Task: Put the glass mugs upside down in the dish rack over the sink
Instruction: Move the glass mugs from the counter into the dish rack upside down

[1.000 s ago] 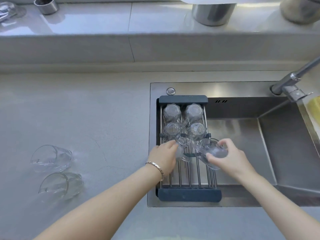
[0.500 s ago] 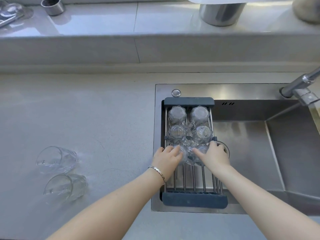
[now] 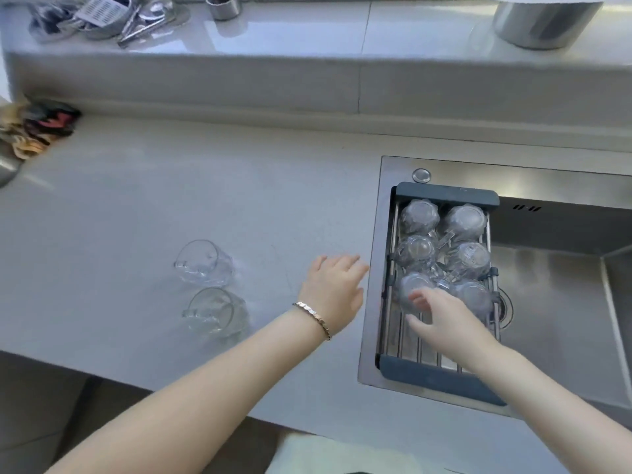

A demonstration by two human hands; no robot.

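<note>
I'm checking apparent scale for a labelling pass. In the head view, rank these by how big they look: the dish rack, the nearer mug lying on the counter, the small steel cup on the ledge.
1. Dish rack, clearly largest.
2. Nearer mug on the counter.
3. Small steel cup, partly cut off by the frame edge and farther away, so its true size is unsure.

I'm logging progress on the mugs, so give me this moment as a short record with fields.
mugs in rack: six, upside down, in the dish rack
mugs left: two on the counter, far mug, near mug, both on their sides
left hand: open, empty, over the counter
right hand: open, empty, over the rack
</note>
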